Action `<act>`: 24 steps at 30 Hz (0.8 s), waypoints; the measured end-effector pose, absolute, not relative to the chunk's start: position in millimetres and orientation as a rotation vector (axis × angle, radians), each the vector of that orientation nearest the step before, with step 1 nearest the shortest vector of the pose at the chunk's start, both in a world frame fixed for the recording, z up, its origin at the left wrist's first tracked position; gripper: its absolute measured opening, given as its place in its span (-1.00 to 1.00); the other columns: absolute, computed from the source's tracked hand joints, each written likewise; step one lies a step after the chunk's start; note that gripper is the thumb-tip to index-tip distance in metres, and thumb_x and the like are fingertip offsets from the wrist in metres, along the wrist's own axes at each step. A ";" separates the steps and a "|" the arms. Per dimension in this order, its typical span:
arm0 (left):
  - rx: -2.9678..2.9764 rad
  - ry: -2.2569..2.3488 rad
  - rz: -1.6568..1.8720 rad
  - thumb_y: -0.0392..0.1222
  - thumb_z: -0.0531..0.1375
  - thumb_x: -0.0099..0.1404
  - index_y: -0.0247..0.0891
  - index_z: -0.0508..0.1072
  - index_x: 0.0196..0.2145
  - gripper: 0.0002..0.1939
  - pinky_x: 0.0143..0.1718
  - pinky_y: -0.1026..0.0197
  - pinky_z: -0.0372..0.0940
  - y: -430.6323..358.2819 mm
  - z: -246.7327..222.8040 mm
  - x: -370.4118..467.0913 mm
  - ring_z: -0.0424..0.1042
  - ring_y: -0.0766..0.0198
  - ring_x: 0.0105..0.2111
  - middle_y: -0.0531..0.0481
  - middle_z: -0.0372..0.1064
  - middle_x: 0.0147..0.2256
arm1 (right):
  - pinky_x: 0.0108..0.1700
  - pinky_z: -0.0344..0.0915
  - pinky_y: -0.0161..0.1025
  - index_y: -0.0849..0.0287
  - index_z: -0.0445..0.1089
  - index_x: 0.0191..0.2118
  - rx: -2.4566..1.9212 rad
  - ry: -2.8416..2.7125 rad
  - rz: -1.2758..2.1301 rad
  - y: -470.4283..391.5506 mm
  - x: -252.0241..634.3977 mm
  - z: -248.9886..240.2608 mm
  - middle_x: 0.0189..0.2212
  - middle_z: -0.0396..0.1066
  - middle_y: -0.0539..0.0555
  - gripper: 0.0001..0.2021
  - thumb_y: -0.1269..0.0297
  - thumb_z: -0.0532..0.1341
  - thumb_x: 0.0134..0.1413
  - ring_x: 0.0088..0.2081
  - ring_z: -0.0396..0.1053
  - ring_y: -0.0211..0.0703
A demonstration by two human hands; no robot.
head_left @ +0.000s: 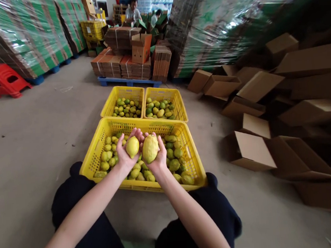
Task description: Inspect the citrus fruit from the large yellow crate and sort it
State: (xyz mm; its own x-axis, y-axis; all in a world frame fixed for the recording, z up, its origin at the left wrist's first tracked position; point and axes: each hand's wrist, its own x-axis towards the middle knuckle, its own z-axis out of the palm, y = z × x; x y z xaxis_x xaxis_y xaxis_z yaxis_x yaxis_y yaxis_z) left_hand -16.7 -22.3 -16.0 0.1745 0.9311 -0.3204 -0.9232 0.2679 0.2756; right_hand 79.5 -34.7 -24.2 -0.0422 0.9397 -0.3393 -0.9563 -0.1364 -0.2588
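Palm up, my left hand (123, 155) holds a smooth yellow lemon (132, 147). Beside it my right hand (160, 162) holds a larger, bumpy yellow-green lemon (150, 149). The hands are side by side above a large yellow crate (97, 140) of green and yellow lemons (174, 164). Behind it stand two smaller yellow crates, one at the left (108, 106) and one at the right (180, 103), both with lemons in them.
Cardboard boxes (252, 150) are heaped at the right. A red stool (1, 77) stands at the left. Flattened cartons (107, 65) sit on a blue pallet (129, 82) ahead. Wrapped stacks (36, 35) flank it. Two people (133, 13) are in the background.
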 end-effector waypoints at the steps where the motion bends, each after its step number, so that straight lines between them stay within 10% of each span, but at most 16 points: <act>1: -0.003 0.469 1.314 -0.03 -0.02 0.38 -0.36 0.52 -0.07 -0.55 -0.02 0.16 0.42 -22.4 -16.1 -16.2 0.53 0.20 -0.17 -0.15 0.55 -0.21 | -0.12 0.49 -0.14 0.07 0.41 -0.21 -0.500 0.058 1.639 -35.4 80.6 -22.6 -0.28 0.55 -0.02 -0.87 0.20 0.16 0.19 -0.28 0.51 -0.19; 11: -0.105 0.663 1.402 -0.18 -0.02 0.39 -0.32 0.39 -0.23 -0.76 -0.29 0.32 0.49 -0.7 -14.6 -72.5 0.53 0.29 -0.33 -0.08 0.43 -0.41 | -0.48 0.46 -0.34 0.28 0.31 0.04 -0.609 0.307 1.629 -43.8 144.5 -17.1 -0.31 0.48 0.17 -0.61 0.25 0.06 0.11 -0.34 0.47 -0.15; 19: 0.521 1.129 0.137 -0.35 0.17 0.26 -0.31 0.49 -0.41 -0.88 -0.76 0.37 0.15 -102.7 -80.0 -60.4 0.36 0.31 -0.74 -0.01 0.39 -0.60 | -0.58 0.43 -0.32 0.21 0.32 -0.05 -0.791 0.286 1.585 -62.5 177.6 -21.4 -0.37 0.43 0.13 -0.70 0.33 0.06 0.09 -0.42 0.43 -0.15; 24: 0.737 1.242 0.628 -0.48 0.28 0.07 -0.25 0.44 -0.54 -0.83 -0.64 0.16 0.32 -89.2 -62.9 -63.7 0.42 0.14 -0.72 0.08 0.33 -0.69 | -0.53 0.45 -0.28 0.18 0.35 -0.09 -0.805 0.184 1.609 -63.9 184.7 -21.5 -0.33 0.47 0.14 -0.73 0.32 0.13 0.05 -0.40 0.44 -0.13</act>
State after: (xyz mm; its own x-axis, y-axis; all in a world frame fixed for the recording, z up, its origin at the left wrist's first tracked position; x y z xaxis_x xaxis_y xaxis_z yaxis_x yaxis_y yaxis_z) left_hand -63.7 -89.2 -62.9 0.2155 0.7695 -0.6012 -0.0279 0.6203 0.7839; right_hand 184.7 -63.9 -21.5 0.0097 0.8089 -0.5878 -0.9207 -0.2222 -0.3209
